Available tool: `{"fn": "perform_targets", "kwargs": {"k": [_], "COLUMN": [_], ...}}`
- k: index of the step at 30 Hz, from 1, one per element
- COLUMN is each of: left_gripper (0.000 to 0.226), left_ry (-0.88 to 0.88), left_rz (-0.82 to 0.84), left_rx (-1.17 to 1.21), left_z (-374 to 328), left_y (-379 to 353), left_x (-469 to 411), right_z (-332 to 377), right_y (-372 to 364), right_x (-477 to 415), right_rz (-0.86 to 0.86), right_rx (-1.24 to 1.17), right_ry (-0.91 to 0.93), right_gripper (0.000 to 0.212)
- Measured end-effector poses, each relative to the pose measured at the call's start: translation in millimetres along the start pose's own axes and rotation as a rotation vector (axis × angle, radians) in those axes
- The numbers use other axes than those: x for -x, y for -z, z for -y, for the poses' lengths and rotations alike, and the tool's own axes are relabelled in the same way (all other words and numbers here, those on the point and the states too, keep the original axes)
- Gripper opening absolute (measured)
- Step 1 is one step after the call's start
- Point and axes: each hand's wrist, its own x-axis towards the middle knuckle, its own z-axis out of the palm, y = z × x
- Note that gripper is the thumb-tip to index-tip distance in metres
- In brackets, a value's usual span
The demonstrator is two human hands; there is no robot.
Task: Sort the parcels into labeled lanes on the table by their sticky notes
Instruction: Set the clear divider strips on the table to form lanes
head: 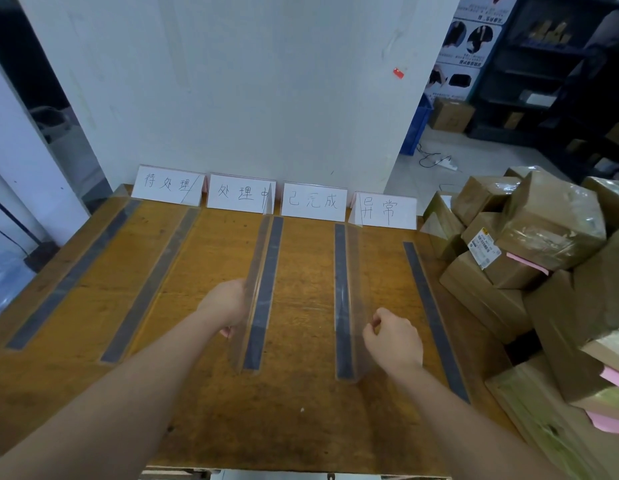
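Four lanes [308, 289], none holding a parcel, each headed by a white label card [313, 202] well beyond the fingertips. The left hand [225, 306] is curled round the upright clear divider [257, 271] at its fingers; the right hand [392, 336] has bent fingers that seem to pinch the second divider [349, 296] just left of its fingertips. The brown parcels [550, 223], some with pink sticky notes [528, 263], are heaped well right of the right fingers, so sorting looks not yet begun and the whole pile is left.

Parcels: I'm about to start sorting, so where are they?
In the head view, the parcels are piled at the right edge of the table, beside the rightmost label card.
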Motion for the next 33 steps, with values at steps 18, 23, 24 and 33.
{"fn": "perform_targets", "kwargs": {"k": [18, 23, 24, 33], "left_gripper": [0.059, 0.071, 0.070, 0.055], "left_ry": [0.003, 0.016, 0.013, 0.002], "left_rz": [-0.049, -0.025, -0.031, -0.076], "left_rx": [-0.079, -0.089, -0.091, -0.142], "left_z": [0.5, -2.7, -3.2, -1.8], "left_y": [-2.4, 0.4, -0.3, -1.6], "left_x": [1.9, 4.8, 4.8, 5.4], "right_z": [-9.2, -10.2, -10.1, -9.9], "right_y": [-1.4, -1.8, -2.1, -1.7], "right_x": [0.3, 0.1, 0.3, -1.0], "right_rz": [-0.073, -0.083, -0.083, -0.067], "right_rx": [0.123, 0.128, 0.131, 0.128], "right_ry": [-0.020, -0.021, -0.024, -0.020], "right_gripper": [0.014, 0.013, 0.013, 0.016]}}
